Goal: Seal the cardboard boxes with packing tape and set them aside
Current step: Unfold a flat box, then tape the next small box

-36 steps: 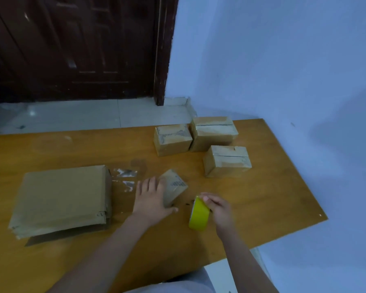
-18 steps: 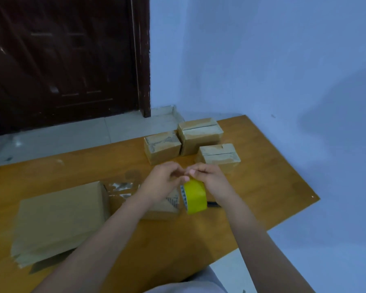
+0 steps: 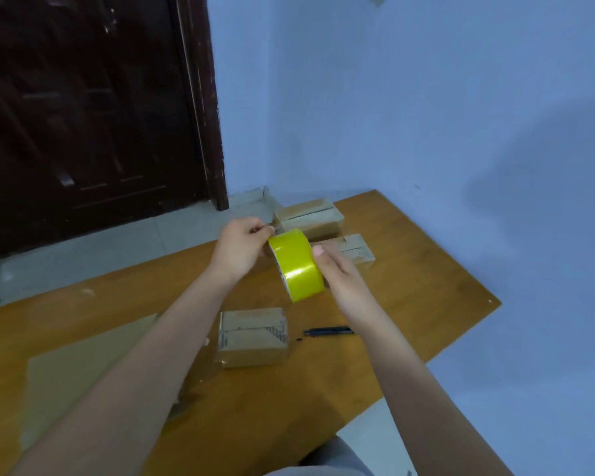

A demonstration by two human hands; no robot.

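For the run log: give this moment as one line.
stage: freeing tape end | right hand: holds tape roll | left hand: pinches at roll edge | small box: unsealed, on table

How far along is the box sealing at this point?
Done, apparently: two taped boxes set at the table's far end. In hand: right hand holds the yellow tape roll while left hand pinches its end. Left: the near box, plus the flat cardboard stack.

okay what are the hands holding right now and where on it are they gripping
Both hold the yellow tape roll, raised above the table. The right hand grips its right side; the left hand pinches at its top edge, likely the loose tape end.
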